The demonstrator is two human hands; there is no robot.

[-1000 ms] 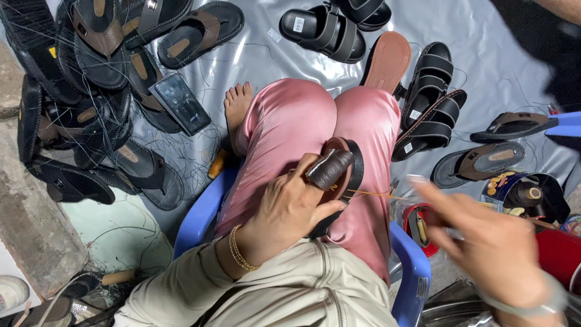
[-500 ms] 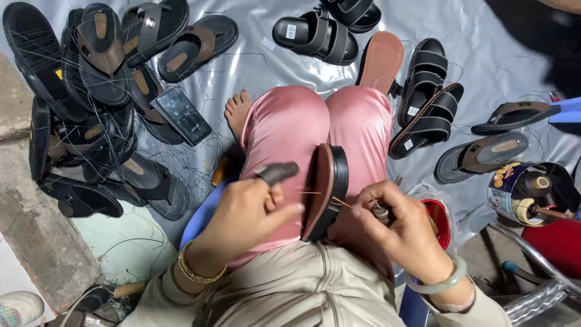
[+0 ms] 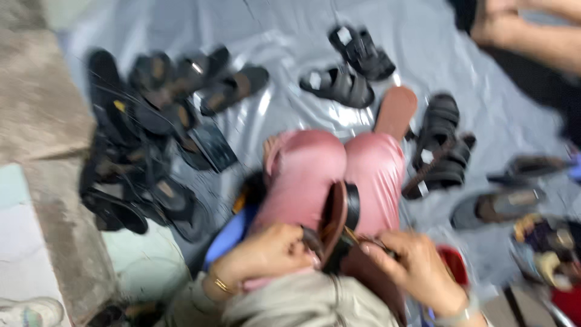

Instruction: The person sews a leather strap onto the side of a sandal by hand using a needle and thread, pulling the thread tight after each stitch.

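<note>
Sandal (image 3: pixel 340 225), brown-soled with black straps, stands on edge on glossy pink trousers (image 3: pixel 315 175); left hand (image 3: pixel 266 254) fingers clasp it at nine o'clock, right hand (image 3: pixel 417 269) fingers pinch something blurred at three o'clock.

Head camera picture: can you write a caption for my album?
Both hands, left hand and right hand, hold a brown sandal on pink-trousered knees, dark sandals scattered around.

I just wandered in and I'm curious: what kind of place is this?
Probably an informal sandal-making or repair spot. Dark sandals lie in heaps on a grey plastic sheet on the ground, and the left hand and right hand work on a brown sandal held on the lap.
</note>
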